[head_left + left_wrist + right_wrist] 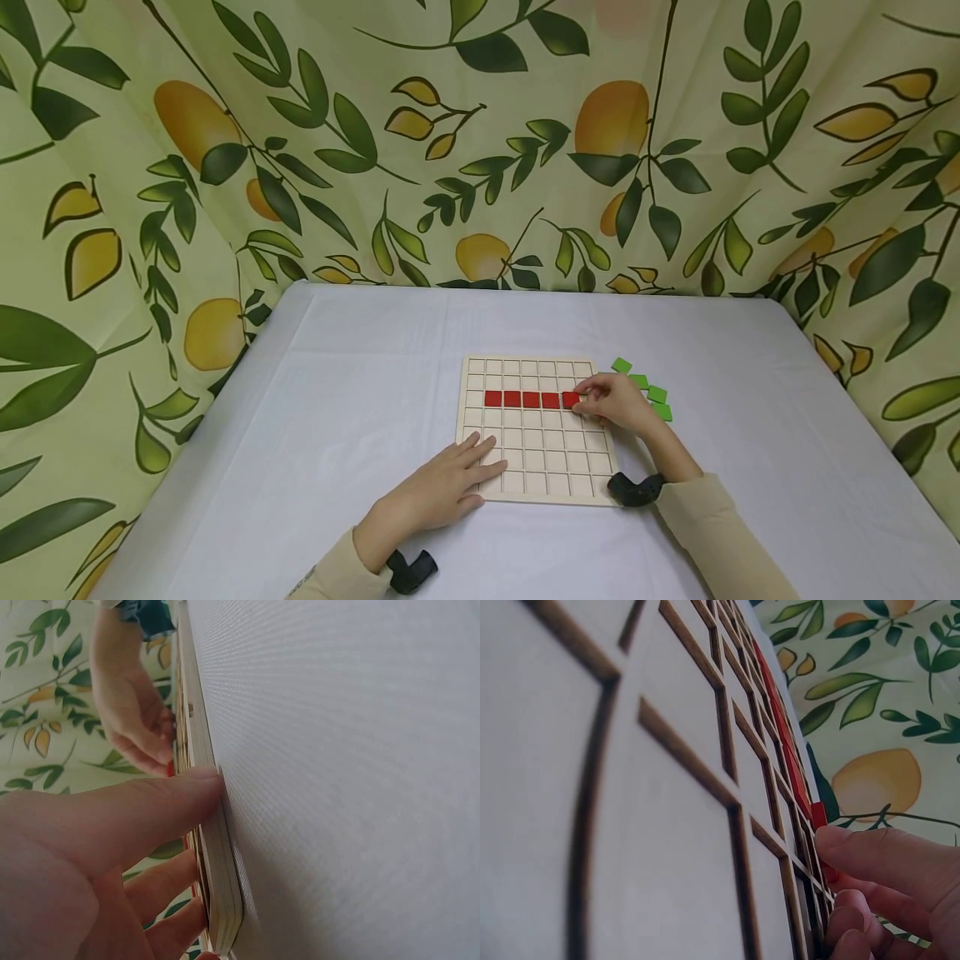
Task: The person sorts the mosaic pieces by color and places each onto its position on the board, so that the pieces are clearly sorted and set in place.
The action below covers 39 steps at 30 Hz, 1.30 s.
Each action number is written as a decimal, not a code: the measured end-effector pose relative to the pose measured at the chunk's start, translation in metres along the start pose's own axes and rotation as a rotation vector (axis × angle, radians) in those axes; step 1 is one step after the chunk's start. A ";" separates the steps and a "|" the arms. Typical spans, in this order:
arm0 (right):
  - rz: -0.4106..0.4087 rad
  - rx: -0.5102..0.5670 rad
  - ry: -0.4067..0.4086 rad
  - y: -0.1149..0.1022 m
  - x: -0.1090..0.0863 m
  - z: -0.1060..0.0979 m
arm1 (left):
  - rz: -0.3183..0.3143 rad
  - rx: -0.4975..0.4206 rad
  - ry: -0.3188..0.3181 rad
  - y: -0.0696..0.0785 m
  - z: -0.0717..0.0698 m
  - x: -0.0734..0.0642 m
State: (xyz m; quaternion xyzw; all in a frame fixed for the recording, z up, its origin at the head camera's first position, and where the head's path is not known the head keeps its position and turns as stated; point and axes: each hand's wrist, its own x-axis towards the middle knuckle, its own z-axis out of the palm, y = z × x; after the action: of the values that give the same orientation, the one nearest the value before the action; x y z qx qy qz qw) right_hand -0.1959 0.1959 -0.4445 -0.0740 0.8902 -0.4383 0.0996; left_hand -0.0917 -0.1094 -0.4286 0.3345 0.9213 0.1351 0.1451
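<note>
A wooden grid board (536, 461) lies on the table, with a row of red square tiles (512, 399) set in its cells. At the right end of that row my right hand (618, 402) pinches a red tile (570, 401) between thumb and fingertips; in the right wrist view this tile (819, 814) stands slightly proud of the grid. My left hand (442, 483) rests with spread fingers on the board's lower left corner. The left wrist view shows the left thumb (176, 796) along the board's side edge (217, 877).
Several green square tiles (657, 394) lie loose on the white tablecloth (360, 375), just right of the board and partly behind the right hand. A curtain printed with leaves and fruit (480, 167) hangs around the table's back and sides. Black wrist devices (636, 489) sit at both cuffs.
</note>
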 end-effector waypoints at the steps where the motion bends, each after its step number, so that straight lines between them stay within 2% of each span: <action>1: 0.000 -0.001 0.002 0.000 0.000 0.000 | 0.000 0.000 0.000 0.000 0.000 0.000; 13: 0.015 -0.014 0.015 -0.002 0.000 0.002 | -0.005 0.003 0.000 0.000 0.001 0.001; 23: -0.006 -0.058 0.043 -0.002 0.000 0.005 | 0.002 -0.010 0.000 0.002 -0.002 -0.001; 39: -0.017 -0.064 0.053 -0.001 0.000 0.005 | -0.008 0.006 -0.006 0.002 -0.002 -0.001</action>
State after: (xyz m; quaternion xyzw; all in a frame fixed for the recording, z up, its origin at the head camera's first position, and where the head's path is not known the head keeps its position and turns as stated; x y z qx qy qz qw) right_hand -0.1946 0.1919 -0.4469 -0.0728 0.9054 -0.4123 0.0698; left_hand -0.0910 -0.1085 -0.4256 0.3316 0.9226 0.1309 0.1474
